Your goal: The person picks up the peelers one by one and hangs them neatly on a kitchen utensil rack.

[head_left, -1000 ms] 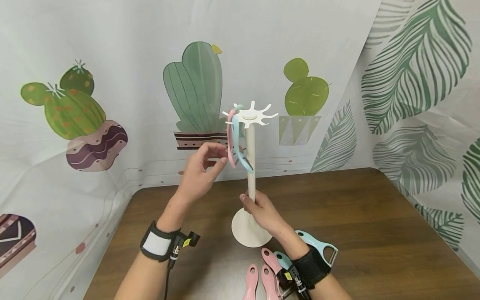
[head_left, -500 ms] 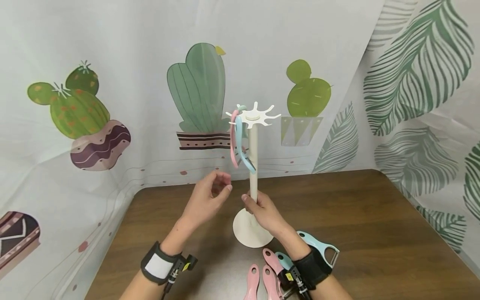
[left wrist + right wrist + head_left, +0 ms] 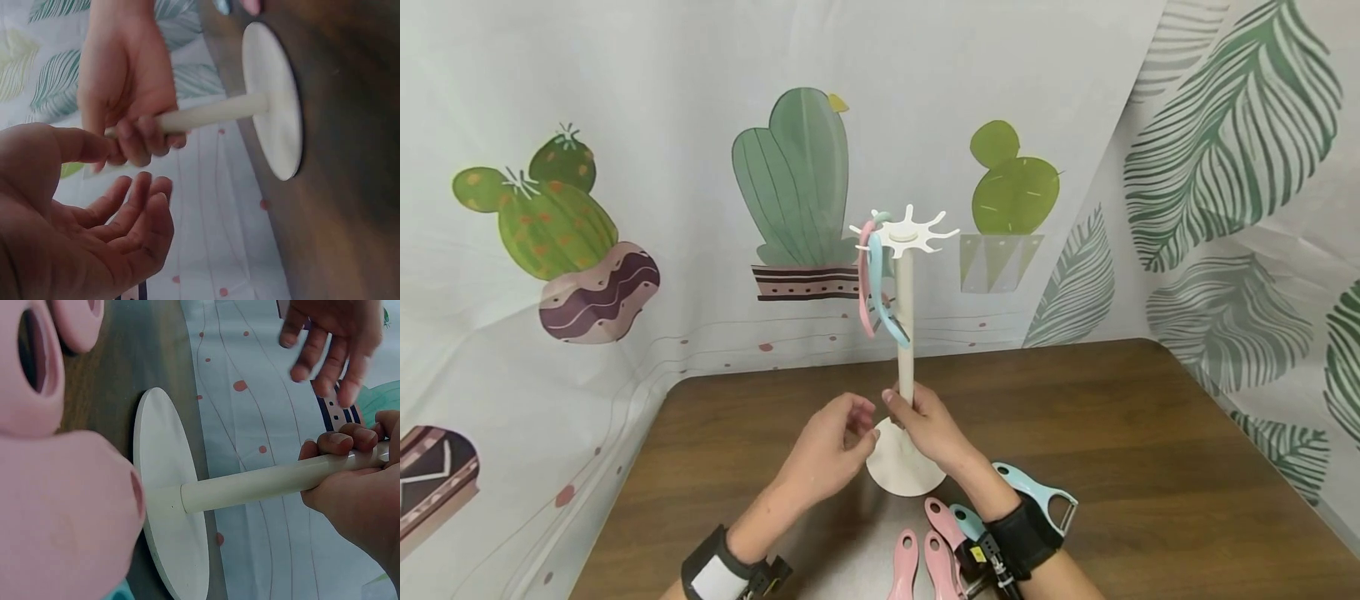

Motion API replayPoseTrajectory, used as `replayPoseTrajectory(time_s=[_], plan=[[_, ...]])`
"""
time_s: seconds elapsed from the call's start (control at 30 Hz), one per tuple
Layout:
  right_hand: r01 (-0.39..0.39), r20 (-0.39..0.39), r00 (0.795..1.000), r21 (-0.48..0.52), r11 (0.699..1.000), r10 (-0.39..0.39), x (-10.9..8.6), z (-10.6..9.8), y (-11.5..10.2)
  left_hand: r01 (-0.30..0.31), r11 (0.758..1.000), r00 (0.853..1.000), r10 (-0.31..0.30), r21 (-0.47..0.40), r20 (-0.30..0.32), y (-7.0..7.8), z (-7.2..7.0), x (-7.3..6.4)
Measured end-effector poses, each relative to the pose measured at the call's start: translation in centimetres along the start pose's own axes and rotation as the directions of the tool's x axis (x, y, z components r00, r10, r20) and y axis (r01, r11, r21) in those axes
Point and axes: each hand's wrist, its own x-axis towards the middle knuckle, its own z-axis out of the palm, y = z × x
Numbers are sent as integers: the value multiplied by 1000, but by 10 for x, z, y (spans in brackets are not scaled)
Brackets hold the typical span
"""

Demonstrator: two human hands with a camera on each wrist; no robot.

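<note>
My right hand (image 3: 928, 425) grips the lower pole of a cream stand (image 3: 906, 342), fingers curled round it above the round base (image 3: 172, 519). My left hand (image 3: 829, 450) holds nothing, its fingers loosely bent, left of the pole; the right wrist view shows a gap between this left hand (image 3: 337, 347) and the pole. From the stand's spoked white top (image 3: 925, 237) hang a pink utensil (image 3: 863, 283) and a pale blue utensil (image 3: 878, 292), both seen edge-on at the left. Partly behind them shows a green piece (image 3: 882, 217).
On the table (image 3: 1075, 417), several pink handles (image 3: 904, 562) lie in front of the base. A blue handle (image 3: 967, 521) is partly hidden by my right wrist. Right of that wrist lies a light blue peeler (image 3: 1037, 492). A printed cloth (image 3: 662, 192) hangs behind the table.
My left hand has come down from beside the hanging utensils to near the base. My right hand has kept its grip on the pole, and the utensils still hang there.
</note>
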Motion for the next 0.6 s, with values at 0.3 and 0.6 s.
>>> replayPoseTrajectory(time_s=[0.3, 0.6], plan=[[-6, -11, 1000, -17, 1000, 6, 0, 0, 0, 5, 992, 992, -20, 122, 123, -1, 24, -29], [3, -2, 1000, -12, 1000, -3, -1, 0, 1, 11, 985, 972, -52, 175, 228, 6, 39, -53]])
